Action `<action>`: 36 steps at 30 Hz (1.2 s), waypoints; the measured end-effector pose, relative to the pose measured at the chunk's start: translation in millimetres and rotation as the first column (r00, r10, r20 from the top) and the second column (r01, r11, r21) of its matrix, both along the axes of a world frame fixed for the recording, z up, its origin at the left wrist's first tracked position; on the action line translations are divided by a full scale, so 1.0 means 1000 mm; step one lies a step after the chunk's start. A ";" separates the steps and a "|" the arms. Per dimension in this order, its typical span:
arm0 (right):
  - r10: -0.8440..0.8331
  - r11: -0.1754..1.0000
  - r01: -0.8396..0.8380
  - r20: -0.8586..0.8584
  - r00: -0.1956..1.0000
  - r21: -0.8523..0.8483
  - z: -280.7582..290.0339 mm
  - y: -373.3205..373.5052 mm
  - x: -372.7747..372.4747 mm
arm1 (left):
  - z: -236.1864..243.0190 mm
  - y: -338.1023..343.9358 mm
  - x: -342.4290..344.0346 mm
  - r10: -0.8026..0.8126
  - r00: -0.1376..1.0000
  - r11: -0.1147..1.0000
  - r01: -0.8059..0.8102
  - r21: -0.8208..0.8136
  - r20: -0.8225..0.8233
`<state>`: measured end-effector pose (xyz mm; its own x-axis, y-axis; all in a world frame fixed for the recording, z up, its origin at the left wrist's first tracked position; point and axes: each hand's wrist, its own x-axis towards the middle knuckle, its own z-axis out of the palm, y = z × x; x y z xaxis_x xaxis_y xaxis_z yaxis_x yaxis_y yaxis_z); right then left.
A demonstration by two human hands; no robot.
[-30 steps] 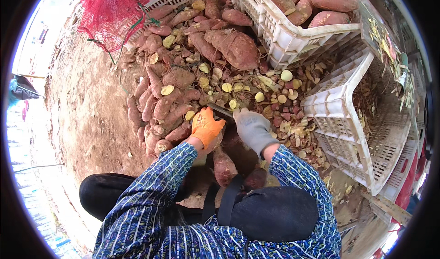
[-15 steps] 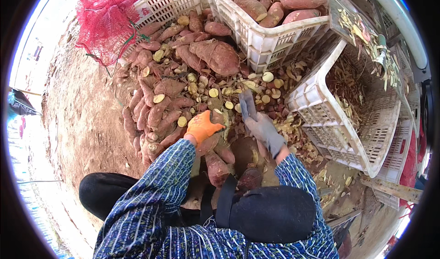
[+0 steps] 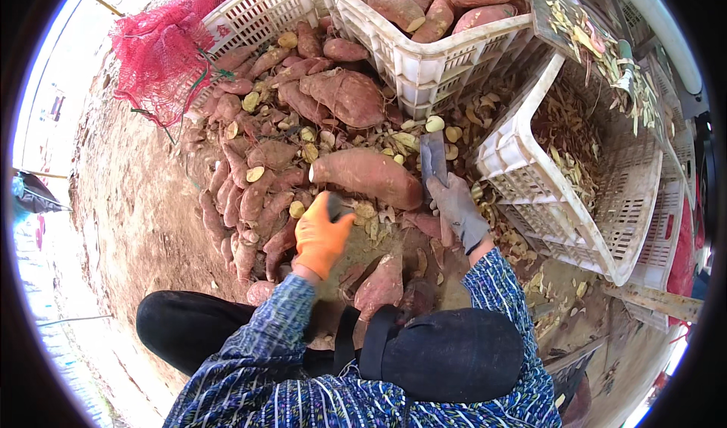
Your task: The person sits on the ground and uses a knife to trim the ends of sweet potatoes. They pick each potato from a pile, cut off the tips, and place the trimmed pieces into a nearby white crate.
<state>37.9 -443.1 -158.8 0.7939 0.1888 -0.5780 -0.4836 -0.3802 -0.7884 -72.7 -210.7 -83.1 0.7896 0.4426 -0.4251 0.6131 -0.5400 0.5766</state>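
In my right hand (image 3: 458,212), in a grey glove, is a knife (image 3: 433,155) with a broad flat blade pointing away from me. My left hand (image 3: 324,235), in an orange glove, is empty, its thumb apart from the fingers. Just beyond it is a large sweet potato (image 3: 367,174) with a pale cut left end; its right end is beside the blade. Whether it rests on the pile or is in the air, I cannot tell. Another sweet potato (image 3: 381,286) lies near my knees. To the left is a heap of sweet potatoes (image 3: 257,193), with pale cut slices among them.
A white crate (image 3: 424,68) full of sweet potatoes stands at the back. At right, a tilted white crate (image 3: 530,163) holds peelings. A red mesh bag (image 3: 163,61) hangs over another crate (image 3: 261,12) at back left. A scrap-strewn board (image 3: 575,34) is at upper right.
The large sweet potato now appears across the middle, over the scattered slices. My left hand has moved left and nearer me, away from the sweet potato under it. My right hand and knife have shifted right.
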 end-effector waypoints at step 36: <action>0.191 0.942 -0.214 -0.113 0.975 -0.259 -0.003 0.011 0.061 | -0.055 -0.035 0.121 -0.534 0.844 0.769 0.510 0.385 -0.051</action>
